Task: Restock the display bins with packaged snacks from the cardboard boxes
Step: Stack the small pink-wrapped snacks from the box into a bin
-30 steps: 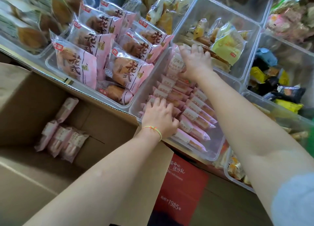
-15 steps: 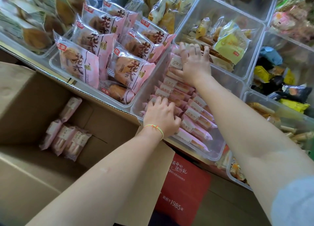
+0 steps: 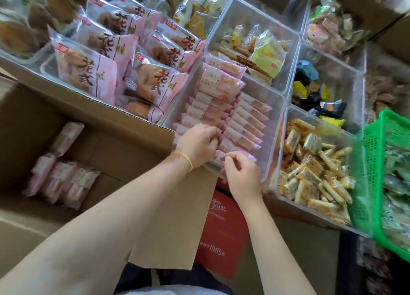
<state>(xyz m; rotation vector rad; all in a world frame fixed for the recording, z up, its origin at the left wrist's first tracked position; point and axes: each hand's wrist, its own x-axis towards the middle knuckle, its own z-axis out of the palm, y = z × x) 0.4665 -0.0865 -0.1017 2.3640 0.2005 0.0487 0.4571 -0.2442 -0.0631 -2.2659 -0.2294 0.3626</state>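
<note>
Down at the near end of the clear plastic bin [image 3: 275, 126], the left hand [image 3: 197, 144] has its fingers curled onto the slim pink snack packets [image 3: 241, 121], which lie in two overlapping rows. The right hand [image 3: 243, 176] sits just beside it at the bin's front rim, fingers bent and pinching the edge of a packet. More glossy pink packets [image 3: 64, 179] lie in the open brown cardboard box [image 3: 124, 143] to the left, its flap touching the bin.
</note>
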